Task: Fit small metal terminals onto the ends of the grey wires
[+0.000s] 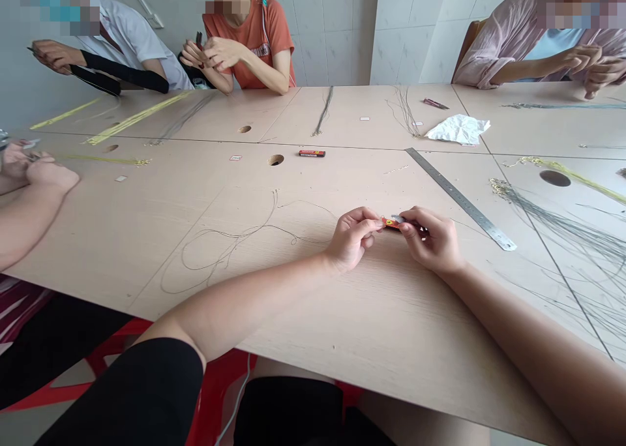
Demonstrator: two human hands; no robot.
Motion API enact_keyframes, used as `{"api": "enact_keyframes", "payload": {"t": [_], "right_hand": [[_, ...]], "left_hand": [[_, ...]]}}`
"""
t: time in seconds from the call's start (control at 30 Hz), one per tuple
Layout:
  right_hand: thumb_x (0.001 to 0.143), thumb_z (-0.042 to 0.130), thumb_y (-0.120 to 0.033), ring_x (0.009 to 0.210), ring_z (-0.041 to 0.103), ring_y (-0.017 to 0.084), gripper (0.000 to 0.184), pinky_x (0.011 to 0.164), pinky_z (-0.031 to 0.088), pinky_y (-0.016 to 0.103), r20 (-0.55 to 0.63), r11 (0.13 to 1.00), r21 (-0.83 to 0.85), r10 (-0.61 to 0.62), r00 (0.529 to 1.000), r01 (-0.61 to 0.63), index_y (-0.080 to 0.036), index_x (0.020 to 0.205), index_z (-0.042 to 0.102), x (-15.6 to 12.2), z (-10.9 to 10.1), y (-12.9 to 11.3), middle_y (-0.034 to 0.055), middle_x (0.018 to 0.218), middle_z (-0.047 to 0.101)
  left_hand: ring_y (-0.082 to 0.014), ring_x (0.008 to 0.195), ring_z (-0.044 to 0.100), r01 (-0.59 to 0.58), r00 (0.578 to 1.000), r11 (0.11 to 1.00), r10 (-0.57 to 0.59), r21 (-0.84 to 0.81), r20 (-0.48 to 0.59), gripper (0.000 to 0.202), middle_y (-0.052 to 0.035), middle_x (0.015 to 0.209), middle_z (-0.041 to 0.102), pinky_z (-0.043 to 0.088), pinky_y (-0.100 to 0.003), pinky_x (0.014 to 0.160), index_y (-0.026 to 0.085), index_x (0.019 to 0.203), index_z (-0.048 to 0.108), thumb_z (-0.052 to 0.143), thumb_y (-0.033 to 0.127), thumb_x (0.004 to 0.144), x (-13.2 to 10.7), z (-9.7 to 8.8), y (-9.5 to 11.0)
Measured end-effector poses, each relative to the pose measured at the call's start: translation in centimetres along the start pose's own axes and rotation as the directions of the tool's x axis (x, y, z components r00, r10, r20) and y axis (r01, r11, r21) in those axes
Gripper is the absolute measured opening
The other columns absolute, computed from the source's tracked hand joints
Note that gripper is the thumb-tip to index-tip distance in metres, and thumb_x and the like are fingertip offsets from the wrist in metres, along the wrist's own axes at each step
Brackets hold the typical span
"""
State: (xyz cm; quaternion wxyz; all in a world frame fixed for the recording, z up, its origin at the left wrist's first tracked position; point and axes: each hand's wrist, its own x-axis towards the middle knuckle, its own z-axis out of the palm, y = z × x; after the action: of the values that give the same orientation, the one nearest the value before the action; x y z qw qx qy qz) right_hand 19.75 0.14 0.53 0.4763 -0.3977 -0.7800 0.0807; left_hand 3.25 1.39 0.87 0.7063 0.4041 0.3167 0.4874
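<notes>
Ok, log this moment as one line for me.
left hand: pinching red-labelled item | right hand: pinching same item | nearby: metal ruler, loose looped strands

A crumpled white tissue (pixel 458 130) lies near a small dark-red tool (pixel 435 104), yellow strands (pixel 139 117) lie well left, and a person in orange (pixel 276 32) sits across the table (pixel 293 302).

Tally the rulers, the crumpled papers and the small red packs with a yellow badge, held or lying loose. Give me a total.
Rulers: 1, a metal ruler
Crumpled papers: 1, a white paper
Red packs: 2, a loose pack and a held pack between the left hand and right hand
Total: 4
</notes>
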Motion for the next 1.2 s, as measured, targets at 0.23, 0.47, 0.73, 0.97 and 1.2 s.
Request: {"api": "enact_keyframes", "payload": {"t": [0.23,0.47,0.73,0.97,1.2], "right_hand": [[0.094,0.045,-0.039,0.051,0.049,0.012,0.027,0.049,0.033,0.026,-0.167,0.932,-0.282,0.184,0.969,-0.226,-0.020,0.087,0.062,0.3,0.0,1.5,0.0043,0.068,0.063],[0.088,0.053,-0.037,0.066,0.055,0.022,0.021,0.054,0.031,0.029,-0.086,0.761,-0.552,0.353,0.932,-0.340,-0.020,0.088,0.065,-0.2,-0.3,4.2,0.0089,0.075,0.068],[0.084,0.057,-0.051,0.083,0.052,0.027,0.032,0.074,0.036,0.043,-0.113,0.787,-0.487,0.374,0.920,-0.379,-0.022,0.082,0.070,-0.6,-0.5,6.1,0.0104,0.092,0.066],[0.085,0.057,-0.030,0.088,0.055,0.023,0.015,0.078,0.042,0.043,-0.127,0.942,-0.116,0.300,0.945,-0.315,-0.025,0.086,0.071,0.5,-0.7,2.0,0.0058,0.085,0.062],[0.080,0.068,-0.034,0.079,0.056,0.019,0.012,0.071,0.045,0.037,0.021,0.927,0.155,0.343,0.939,-0.342,-0.025,0.086,0.073,0.4,0.1,-0.9,0.0009,0.071,0.057]], "left_hand": [[-0.0050,0.047,0.034,-0.242,0.966,0.920,0.257,0.310,-0.011,0.025,0.0054,0.053,0.043,0.025,-0.021,0.044,0.017,0.061,0.054,0.071,0.034,0.072,-0.3,-0.6,-0.6],[-0.0057,0.045,0.032,-0.300,0.944,0.851,0.330,0.431,0.006,0.028,0.0055,0.053,0.041,0.023,-0.022,0.044,0.018,0.063,0.053,0.068,0.038,0.076,-0.4,-0.6,-0.6],[-0.0064,0.047,0.032,-0.304,0.944,0.843,0.330,0.443,0.020,0.028,0.0053,0.054,0.041,0.025,-0.023,0.047,0.018,0.062,0.052,0.069,0.037,0.075,-0.5,-0.5,-0.4],[-0.0078,0.050,0.034,-0.309,0.939,0.817,0.344,0.486,0.019,0.023,0.0051,0.054,0.041,0.028,-0.024,0.051,0.018,0.062,0.052,0.065,0.030,0.077,-0.6,-0.4,-0.5],[-0.0078,0.051,0.035,-0.347,0.926,0.778,0.374,0.524,0.058,0.019,0.0040,0.058,0.047,0.031,-0.024,0.053,0.018,0.062,0.053,0.063,0.025,0.077,-0.6,-0.4,-0.5]]}}
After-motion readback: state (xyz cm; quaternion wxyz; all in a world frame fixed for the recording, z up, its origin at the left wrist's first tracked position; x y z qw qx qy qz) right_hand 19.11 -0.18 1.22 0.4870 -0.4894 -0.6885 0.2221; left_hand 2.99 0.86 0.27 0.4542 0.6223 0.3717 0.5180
